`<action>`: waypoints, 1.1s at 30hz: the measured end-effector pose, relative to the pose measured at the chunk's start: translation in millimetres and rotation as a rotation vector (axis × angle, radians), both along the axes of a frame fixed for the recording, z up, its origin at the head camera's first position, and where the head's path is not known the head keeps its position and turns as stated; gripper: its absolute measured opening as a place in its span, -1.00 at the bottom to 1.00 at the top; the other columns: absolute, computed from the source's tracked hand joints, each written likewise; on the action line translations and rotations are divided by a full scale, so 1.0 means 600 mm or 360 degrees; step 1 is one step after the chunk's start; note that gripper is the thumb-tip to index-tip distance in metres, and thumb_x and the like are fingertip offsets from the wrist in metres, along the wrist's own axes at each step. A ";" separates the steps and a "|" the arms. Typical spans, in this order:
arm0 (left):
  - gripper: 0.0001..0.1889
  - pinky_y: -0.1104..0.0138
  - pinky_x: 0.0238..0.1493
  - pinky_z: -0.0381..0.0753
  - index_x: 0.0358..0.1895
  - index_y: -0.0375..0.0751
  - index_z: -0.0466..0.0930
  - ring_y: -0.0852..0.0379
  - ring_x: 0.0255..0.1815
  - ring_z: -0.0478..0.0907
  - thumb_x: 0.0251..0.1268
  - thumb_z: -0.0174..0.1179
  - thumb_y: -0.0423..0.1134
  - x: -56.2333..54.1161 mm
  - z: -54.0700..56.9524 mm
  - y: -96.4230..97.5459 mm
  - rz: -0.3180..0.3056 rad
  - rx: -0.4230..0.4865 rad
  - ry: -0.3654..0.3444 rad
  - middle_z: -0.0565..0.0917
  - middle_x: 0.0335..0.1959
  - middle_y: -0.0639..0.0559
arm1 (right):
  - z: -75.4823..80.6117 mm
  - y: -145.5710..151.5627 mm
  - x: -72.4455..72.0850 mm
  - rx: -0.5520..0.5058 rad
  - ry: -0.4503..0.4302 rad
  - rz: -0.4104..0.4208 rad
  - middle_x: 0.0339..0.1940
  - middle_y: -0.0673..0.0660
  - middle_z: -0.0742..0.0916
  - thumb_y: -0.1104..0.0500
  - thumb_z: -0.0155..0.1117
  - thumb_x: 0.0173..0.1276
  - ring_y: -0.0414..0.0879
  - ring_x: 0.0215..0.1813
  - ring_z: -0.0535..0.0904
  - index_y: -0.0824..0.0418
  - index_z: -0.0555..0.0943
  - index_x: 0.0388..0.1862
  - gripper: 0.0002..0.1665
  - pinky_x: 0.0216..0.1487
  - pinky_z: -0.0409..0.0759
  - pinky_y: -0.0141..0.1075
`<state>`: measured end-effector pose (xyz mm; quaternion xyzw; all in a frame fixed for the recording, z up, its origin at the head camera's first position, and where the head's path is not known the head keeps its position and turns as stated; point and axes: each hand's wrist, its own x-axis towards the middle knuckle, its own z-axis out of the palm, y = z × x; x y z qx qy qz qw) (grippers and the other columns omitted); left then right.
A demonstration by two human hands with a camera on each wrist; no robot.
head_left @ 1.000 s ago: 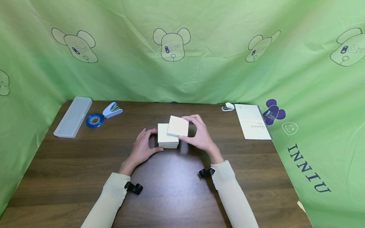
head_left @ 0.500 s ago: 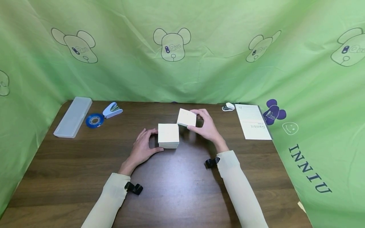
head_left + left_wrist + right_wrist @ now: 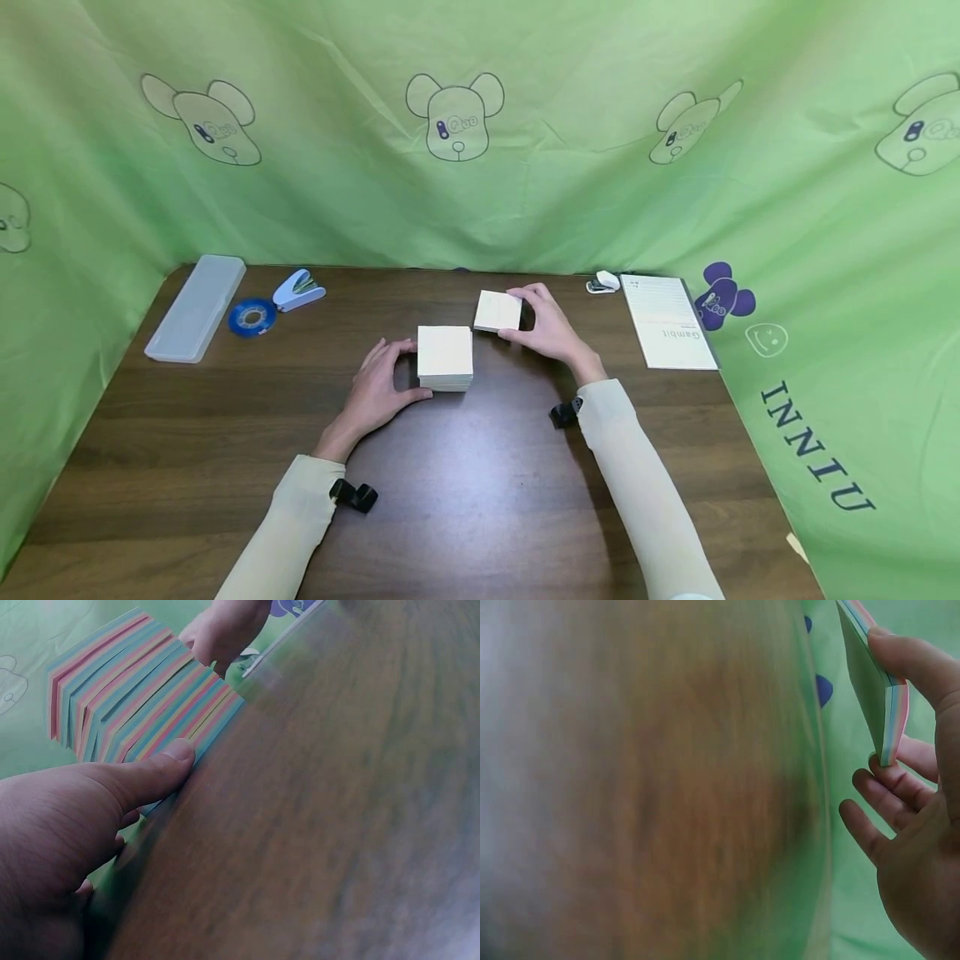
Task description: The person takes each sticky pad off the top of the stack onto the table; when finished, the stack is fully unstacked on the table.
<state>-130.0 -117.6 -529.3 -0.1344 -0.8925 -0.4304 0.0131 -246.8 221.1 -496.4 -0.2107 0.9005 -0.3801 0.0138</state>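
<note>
A tall stack of square sticky-note pads (image 3: 445,354) stands near the table's middle, its pink, yellow, blue and green layers showing in the left wrist view. My left hand (image 3: 375,392) grips it from the left, thumb along the near side and fingers toward the far side, partly hidden. Behind and right of the stack, my right hand (image 3: 551,333) pinches a thinner sticky-note pad (image 3: 497,311) between thumb and fingers. In the right wrist view this pad (image 3: 866,690) is tilted above the wood, a green underside and pink and blue edges visible, with the other fingers spread below.
Back left on the table (image 3: 225,467) lie a translucent plastic case (image 3: 195,308), a blue tape roll (image 3: 252,317) and a light-blue stapler (image 3: 298,290). Back right are a small white stapler (image 3: 603,282) and a lined notepad (image 3: 667,322). Green cloth (image 3: 457,208) surrounds the table.
My right hand has carried the thinner pad off the stack's top, to the right and back, then lower. My left hand stays on the stack.
</note>
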 end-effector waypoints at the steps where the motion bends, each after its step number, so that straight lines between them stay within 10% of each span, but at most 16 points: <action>1: -0.11 -0.11 0.85 -0.05 0.49 -0.33 0.46 -0.28 0.69 0.34 0.14 0.75 -0.20 0.000 0.000 0.000 -0.0002 -0.0002 0.0006 0.63 0.44 -0.28 | -0.010 0.006 -0.007 -0.0002 0.0017 -0.0001 0.39 0.26 0.52 -0.06 0.72 0.27 0.20 0.40 0.50 0.26 0.54 0.56 -0.03 0.52 0.50 0.04; 11: -0.12 -0.05 0.86 -0.04 0.48 -0.34 0.46 -0.27 0.65 0.40 0.14 0.75 -0.21 0.000 0.002 0.001 -0.0004 -0.0006 0.0024 0.64 0.43 -0.28 | -0.089 0.047 -0.080 0.0194 0.0134 0.0020 0.41 0.15 0.53 -0.18 0.75 0.23 0.13 0.45 0.40 0.09 0.55 0.56 0.00 0.51 0.51 0.12; 33: -0.10 -0.06 0.86 -0.05 0.51 -0.34 0.44 -0.26 0.65 0.40 0.16 0.74 -0.19 -0.001 0.006 0.001 -0.0004 -0.0014 -0.0015 0.63 0.44 -0.29 | -0.009 0.015 -0.054 0.0420 -0.0013 -0.0002 0.64 0.30 0.48 -0.02 0.61 0.45 0.30 0.67 0.25 0.22 0.37 0.75 0.02 0.73 0.16 0.24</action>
